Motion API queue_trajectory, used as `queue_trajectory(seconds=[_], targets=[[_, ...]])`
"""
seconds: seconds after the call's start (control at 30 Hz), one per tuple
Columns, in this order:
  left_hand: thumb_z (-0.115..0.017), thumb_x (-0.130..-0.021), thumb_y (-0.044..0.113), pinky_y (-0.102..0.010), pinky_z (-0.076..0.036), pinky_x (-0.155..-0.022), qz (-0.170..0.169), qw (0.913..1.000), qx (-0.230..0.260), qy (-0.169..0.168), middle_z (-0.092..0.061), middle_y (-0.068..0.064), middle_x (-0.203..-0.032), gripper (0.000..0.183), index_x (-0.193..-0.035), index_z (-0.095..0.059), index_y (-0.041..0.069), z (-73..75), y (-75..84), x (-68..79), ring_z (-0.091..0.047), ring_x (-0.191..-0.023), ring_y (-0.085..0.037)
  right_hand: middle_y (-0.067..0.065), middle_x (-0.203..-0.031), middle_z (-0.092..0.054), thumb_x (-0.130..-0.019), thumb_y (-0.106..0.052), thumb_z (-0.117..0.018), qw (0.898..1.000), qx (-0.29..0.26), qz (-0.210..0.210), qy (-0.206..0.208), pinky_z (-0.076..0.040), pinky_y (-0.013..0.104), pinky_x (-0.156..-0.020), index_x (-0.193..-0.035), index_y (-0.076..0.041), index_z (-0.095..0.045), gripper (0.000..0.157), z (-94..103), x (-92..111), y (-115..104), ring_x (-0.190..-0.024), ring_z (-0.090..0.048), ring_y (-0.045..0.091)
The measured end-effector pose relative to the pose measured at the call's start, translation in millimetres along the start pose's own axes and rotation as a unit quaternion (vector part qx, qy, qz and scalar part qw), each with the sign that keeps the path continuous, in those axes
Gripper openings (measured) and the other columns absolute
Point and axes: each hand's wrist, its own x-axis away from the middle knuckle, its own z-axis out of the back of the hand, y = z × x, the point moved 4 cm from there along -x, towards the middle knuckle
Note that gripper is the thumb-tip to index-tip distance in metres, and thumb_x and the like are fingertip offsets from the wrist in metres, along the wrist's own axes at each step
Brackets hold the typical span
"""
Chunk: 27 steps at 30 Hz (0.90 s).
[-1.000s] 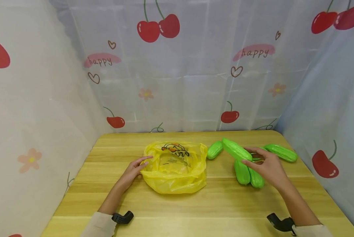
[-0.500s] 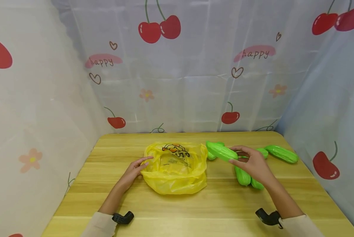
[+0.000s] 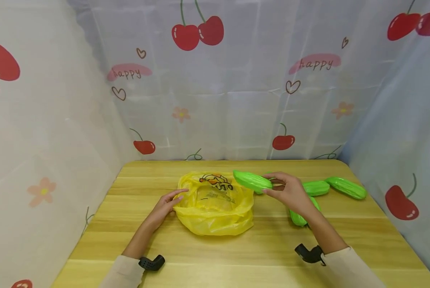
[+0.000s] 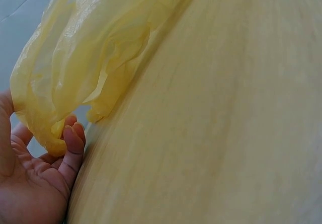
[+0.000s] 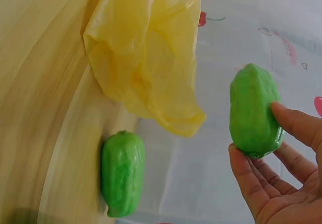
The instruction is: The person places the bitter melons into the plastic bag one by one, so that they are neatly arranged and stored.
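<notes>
A yellow plastic bag [image 3: 215, 224] with a printed picture inside stands on the table with its mouth spread wide. My left hand [image 3: 162, 209] holds the bag's left rim; in the left wrist view, curled fingers [image 4: 74, 146] hook round the bag's edge. Between thumb and fingertips my right hand [image 3: 289, 194] pinches a bright green, ridged cucumber [image 3: 252, 181]. It is raised off the table, its far end overlapping the bag's right rim in the head view. The right wrist view shows the held cucumber [image 5: 254, 110] near-end-on, beside the bag [image 5: 146, 58].
Under and behind the held cucumber lies another green cucumber [image 5: 122, 173], mostly hidden in the head view. To the right lie more: one cucumber [image 3: 316, 188], another [image 3: 346, 188] near the table's [image 3: 215, 264] right edge, and others [image 3: 298, 218] partly behind the right arm. A cherry-print curtain [image 3: 236, 120] surrounds the table.
My right hand has carried the cucumber leftward from above the others to the bag's right rim. The left hand stays on the bag's left rim. The head view has shifted slightly.
</notes>
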Motion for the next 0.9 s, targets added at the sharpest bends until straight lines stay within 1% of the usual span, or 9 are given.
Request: queue_trajectory(seconds=[0.07, 0.2, 0.3, 0.43, 0.5, 0.63, 0.67, 0.8, 0.9], targets=[[-0.054, -0.106, 0.035, -0.023, -0.050, -0.074, 0.000, 1.0000, -0.001, 0.000, -0.039, -0.004, -0.159, 0.042, -0.145, -0.057, 0.021, -0.4, 0.4, -0.3, -0.056, -0.119, -0.019, 0.013, -0.126, -0.066, -0.088, -0.009, -0.080, 1.000, 0.002, 0.007, 0.000, -0.058, 0.032, -0.084, -0.129, -0.007, -0.068, 0.044, -4.1, -3.6, -2.6, -0.109, -0.067, 0.033], [-0.055, -0.106, 0.036, -0.023, -0.050, -0.073, 0.003, 1.0000, -0.002, 0.004, -0.039, -0.003, -0.158, 0.041, -0.144, -0.058, 0.022, -0.3, 0.2, -0.1, -0.054, -0.121, -0.019, 0.011, -0.122, -0.068, -0.086, -0.008, -0.081, 1.000, 0.005, 0.019, -0.004, -0.059, 0.031, -0.081, -0.128, -0.008, -0.070, 0.043, -11.9, -10.2, -7.6, -0.103, -0.069, 0.031], [-0.055, -0.106, 0.035, -0.022, -0.049, -0.069, 0.000, 1.0000, 0.001, 0.003, -0.038, -0.005, -0.159, 0.042, -0.145, -0.058, 0.020, -0.2, 0.1, 0.3, -0.057, -0.117, -0.018, 0.010, -0.121, -0.068, -0.086, -0.007, -0.082, 1.000, 0.003, 0.028, -0.007, -0.059, 0.033, -0.080, -0.126, -0.009, -0.071, 0.042, -18.1, -14.8, -11.4, -0.101, -0.069, 0.030], [-0.054, -0.107, 0.033, -0.022, -0.048, -0.066, -0.007, 1.0000, 0.002, -0.002, -0.036, -0.009, -0.160, 0.044, -0.146, -0.056, 0.015, -0.1, 0.1, 0.5, -0.058, -0.112, -0.018, 0.010, -0.121, -0.068, -0.086, -0.007, -0.082, 0.999, 0.003, 0.040, -0.012, -0.059, 0.038, -0.083, -0.125, -0.008, -0.072, 0.041, -27.2, -20.2, -13.7, -0.103, -0.066, 0.031], [-0.054, -0.107, 0.033, -0.022, -0.049, -0.069, -0.008, 1.0000, 0.001, -0.004, -0.036, -0.010, -0.160, 0.044, -0.146, -0.056, 0.014, -0.1, 0.2, 0.6, -0.057, -0.115, -0.019, 0.010, -0.121, -0.069, -0.086, -0.008, -0.082, 0.999, 0.005, 0.041, -0.016, -0.059, 0.039, -0.084, -0.125, -0.008, -0.072, 0.040, -31.9, -22.5, -13.9, -0.104, -0.066, 0.031], [-0.054, -0.106, 0.034, -0.024, -0.051, -0.081, -0.003, 1.0000, -0.001, -0.003, -0.036, -0.009, -0.160, 0.044, -0.146, -0.056, 0.016, -0.2, -0.3, 0.5, -0.051, -0.128, -0.021, 0.008, -0.119, -0.069, -0.086, -0.010, -0.082, 0.999, 0.005, 0.039, -0.023, -0.058, 0.037, -0.084, -0.125, -0.008, -0.072, 0.039, -40.1, -25.9, -13.8, -0.103, -0.066, 0.031], [-0.054, -0.106, 0.035, -0.025, -0.051, -0.083, -0.001, 1.0000, -0.001, -0.002, -0.036, -0.008, -0.160, 0.044, -0.146, -0.057, 0.017, -0.2, -0.6, 0.4, -0.050, -0.129, -0.022, 0.008, -0.119, -0.069, -0.087, -0.010, -0.082, 0.999, 0.003, 0.039, -0.026, -0.058, 0.037, -0.084, -0.124, -0.008, -0.072, 0.039, -41.9, -26.6, -14.5, -0.103, -0.065, 0.031], [-0.055, -0.106, 0.034, -0.025, -0.052, -0.083, 0.003, 1.0000, 0.001, 0.001, -0.036, -0.008, -0.160, 0.044, -0.146, -0.057, 0.016, -0.3, -1.1, -0.2, -0.050, -0.129, -0.021, 0.008, -0.119, -0.069, -0.087, -0.009, -0.081, 0.999, 0.000, 0.043, -0.033, -0.059, 0.034, -0.083, -0.125, -0.008, -0.072, 0.039, -47.5, -28.9, -17.3, -0.104, -0.065, 0.030], [-0.055, -0.106, 0.034, -0.024, -0.051, -0.078, 0.002, 1.0000, 0.002, 0.002, -0.036, -0.008, -0.160, 0.044, -0.146, -0.057, 0.016, -0.3, -0.4, -0.2, -0.052, -0.125, -0.019, 0.008, -0.121, -0.069, -0.088, -0.010, -0.081, 0.998, -0.004, 0.045, -0.039, -0.058, 0.033, -0.084, -0.125, -0.007, -0.072, 0.039, -51.6, -31.7, -19.6, -0.105, -0.065, 0.029]])
